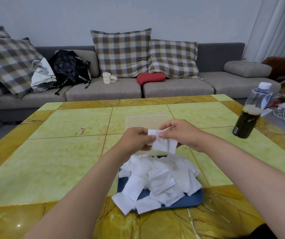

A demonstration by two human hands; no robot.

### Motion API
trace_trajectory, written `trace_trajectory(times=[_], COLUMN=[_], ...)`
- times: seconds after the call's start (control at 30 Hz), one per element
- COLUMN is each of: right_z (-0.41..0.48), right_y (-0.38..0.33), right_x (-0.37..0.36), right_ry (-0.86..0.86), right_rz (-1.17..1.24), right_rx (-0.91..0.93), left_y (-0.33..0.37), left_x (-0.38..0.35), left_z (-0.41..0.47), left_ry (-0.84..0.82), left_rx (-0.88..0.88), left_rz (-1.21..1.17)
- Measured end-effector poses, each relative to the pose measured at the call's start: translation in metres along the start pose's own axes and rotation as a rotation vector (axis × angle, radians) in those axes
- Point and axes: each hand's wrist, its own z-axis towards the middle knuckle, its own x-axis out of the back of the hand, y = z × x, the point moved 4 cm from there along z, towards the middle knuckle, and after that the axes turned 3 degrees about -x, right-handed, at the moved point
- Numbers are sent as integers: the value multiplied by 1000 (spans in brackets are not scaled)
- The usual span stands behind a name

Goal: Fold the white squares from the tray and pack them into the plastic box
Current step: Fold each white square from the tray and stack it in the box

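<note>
Above the far rim of the blue tray [190, 201], both hands held a single white square [164, 145] clear of the yellow-green table [69, 152]. The left hand [137, 141], its forearm running in from seven o'clock, pinched the square's left edge between thumb and curled fingers. The right hand [181, 135], its forearm running in from four o'clock, pinched the upper edge with thumb and forefinger, the other fingers curled behind. The square hung creased between them, its lower right corner free.

At twelve o'clock from the hands lay the clear plastic box [146, 120], flat on the table and partly hidden behind the fingers; what it held could not be told. At six o'clock from the hands a loose heap of squares [155, 178] covered most of the tray, and a few spilled over its rim at seven o'clock.

A bottle [248, 114] of dark liquid with a pale cap stood upright at three o'clock, well apart from the hands. Beyond the table stretched a grey sofa [172, 87] with plaid cushions [122, 52] and a red cushion [151, 78] at twelve o'clock, and a black backpack [69, 66] beside a white bag [41, 75] at ten o'clock.
</note>
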Motion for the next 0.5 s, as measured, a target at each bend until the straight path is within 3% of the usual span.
trace_trajectory(times=[0.3, 0.4, 0.5], right_z=[2, 2, 0], right_y=[0, -1, -2], right_x=[-7, -1, 1], right_ry=[88, 92, 37], right_rz=[106, 127, 149], right_rx=[-116, -137, -163], left_y=[-3, -2, 0], left_x=[6, 15, 15], left_z=[-2, -4, -11], left_ry=[40, 26, -171], left_rx=[166, 161, 125], left_rz=[-376, -159, 269])
